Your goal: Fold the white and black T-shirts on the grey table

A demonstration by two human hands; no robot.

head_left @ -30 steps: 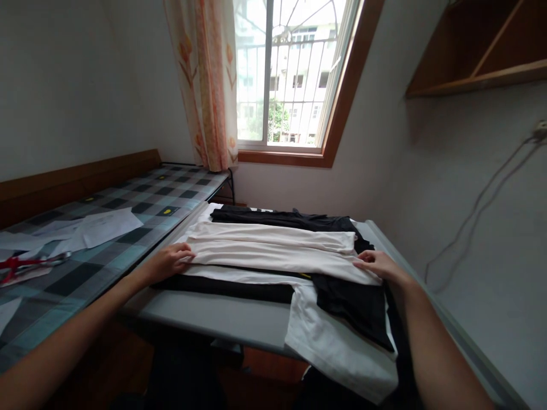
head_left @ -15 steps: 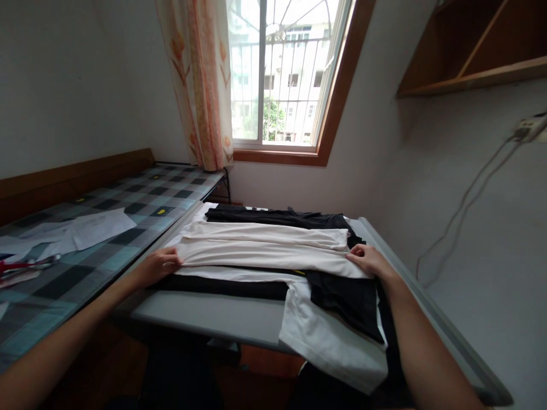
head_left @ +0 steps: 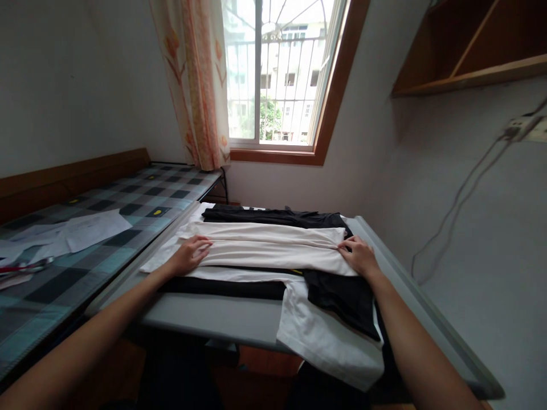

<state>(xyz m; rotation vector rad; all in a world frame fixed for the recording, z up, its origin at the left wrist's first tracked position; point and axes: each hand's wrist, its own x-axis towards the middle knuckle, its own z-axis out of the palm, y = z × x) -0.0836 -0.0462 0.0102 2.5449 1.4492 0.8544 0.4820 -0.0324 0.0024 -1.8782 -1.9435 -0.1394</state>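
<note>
A white garment point(head_left: 265, 253), likely a shirt, lies folded into long strips on a grey tabletop point(head_left: 213, 313). On its left part rests my left hand point(head_left: 191, 254), thumb and fingers apart on the cloth. My right hand point(head_left: 359, 255) pinches the fabric at the right end, near the crease between the strips. A white short sleeve point(head_left: 329, 336) hangs over the front edge of the table, with a black sleeve-like piece of cloth point(head_left: 342, 299) lying on it. More black cloth point(head_left: 226, 288) shows beneath the white layers.
Folded black clothing point(head_left: 273, 217) lies along the table's far side. To the left, a checked mattress point(head_left: 102, 273) bears white papers point(head_left: 85, 230) and a red-handled item point(head_left: 25, 266). A window point(head_left: 282, 80) and curtain point(head_left: 194, 85) are ahead; a wooden shelf point(head_left: 470, 80) and cable point(head_left: 457, 199) are on the right.
My left hand has moved right from the garment's left edge onto its upper surface, and its fingers have opened. My right hand has shifted slightly up the right end toward the crease.
</note>
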